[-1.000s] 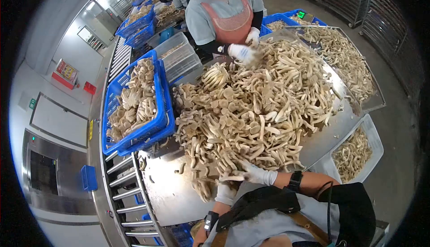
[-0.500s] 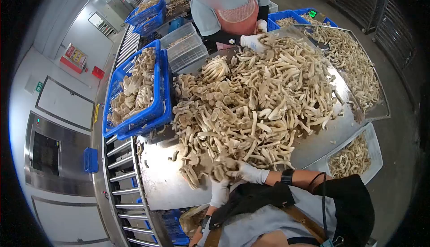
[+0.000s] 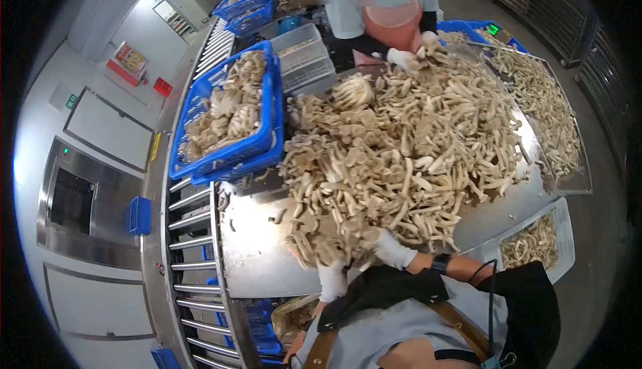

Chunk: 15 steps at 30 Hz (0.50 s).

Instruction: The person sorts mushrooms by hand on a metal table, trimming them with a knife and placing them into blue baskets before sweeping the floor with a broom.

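A big heap of brown-capped mushrooms (image 3: pixel 401 148) with pale stems covers much of the steel table (image 3: pixel 257 269). At its near edge, my left hand (image 3: pixel 332 281) in a white glove is closed around a clump of mushrooms (image 3: pixel 328 245). My right hand (image 3: pixel 393 250), gloved too, grips mushrooms on the other side of that clump, its fingertips sunk among caps and stems. The two hands are a short way apart, close in front of my body.
Stacked blue crates (image 3: pixel 227 115) of mushrooms stand on the roller conveyor (image 3: pixel 194 255) at left. Across the table, a co-worker's gloved hand (image 3: pixel 404 60) handles mushrooms. A white bin (image 3: pixel 565 235) of mushrooms sits at right, below a mushroom-filled tray (image 3: pixel 575 183).
My view has shifted, so the table sits further right. My hands have moved apart, the right one further into the heap. The co-worker has lifted mushrooms from the heap.
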Each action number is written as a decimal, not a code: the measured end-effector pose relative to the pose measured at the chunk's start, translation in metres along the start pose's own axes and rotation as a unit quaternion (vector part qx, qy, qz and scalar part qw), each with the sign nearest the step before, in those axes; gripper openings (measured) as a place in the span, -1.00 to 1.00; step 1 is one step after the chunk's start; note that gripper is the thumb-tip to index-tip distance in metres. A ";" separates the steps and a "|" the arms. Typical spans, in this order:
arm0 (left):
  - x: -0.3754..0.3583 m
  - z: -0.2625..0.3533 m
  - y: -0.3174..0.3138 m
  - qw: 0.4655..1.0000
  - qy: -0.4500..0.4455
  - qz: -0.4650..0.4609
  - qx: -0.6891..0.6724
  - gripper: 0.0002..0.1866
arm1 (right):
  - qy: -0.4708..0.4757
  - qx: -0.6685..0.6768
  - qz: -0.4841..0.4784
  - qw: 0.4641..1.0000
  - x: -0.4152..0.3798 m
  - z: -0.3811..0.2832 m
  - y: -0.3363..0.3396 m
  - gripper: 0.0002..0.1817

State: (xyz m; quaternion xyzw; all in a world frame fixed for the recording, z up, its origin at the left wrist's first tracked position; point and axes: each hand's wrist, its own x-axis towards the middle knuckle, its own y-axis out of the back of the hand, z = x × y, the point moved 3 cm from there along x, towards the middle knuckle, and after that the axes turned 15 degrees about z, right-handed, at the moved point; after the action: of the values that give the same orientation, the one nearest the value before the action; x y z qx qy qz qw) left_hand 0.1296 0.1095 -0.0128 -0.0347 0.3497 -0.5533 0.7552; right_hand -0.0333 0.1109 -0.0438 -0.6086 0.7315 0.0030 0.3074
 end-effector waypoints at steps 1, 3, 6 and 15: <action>0.026 -0.002 0.018 0.966 -0.143 -0.126 0.174 -0.25 | -0.031 -0.013 0.034 0.999 0.009 0.008 0.000 -0.58; 0.058 -0.021 0.055 0.922 -0.132 -0.208 0.299 -0.26 | 0.003 -0.030 0.035 0.999 0.005 0.017 -0.022 -0.57; 0.019 0.015 0.025 0.991 0.037 -0.089 0.095 -0.16 | 0.000 0.076 0.062 0.995 0.017 0.028 -0.030 -0.24; 0.031 0.055 0.036 0.988 0.093 -0.123 -0.003 -0.29 | -0.016 0.052 0.141 0.989 0.024 0.060 -0.057 -0.33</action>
State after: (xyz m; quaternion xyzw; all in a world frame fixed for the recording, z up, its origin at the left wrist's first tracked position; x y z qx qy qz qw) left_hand 0.1944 0.0784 -0.0026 -0.0284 0.4128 -0.6421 0.6454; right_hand 0.0424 0.0979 -0.0821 -0.4827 0.8038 0.0183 0.3472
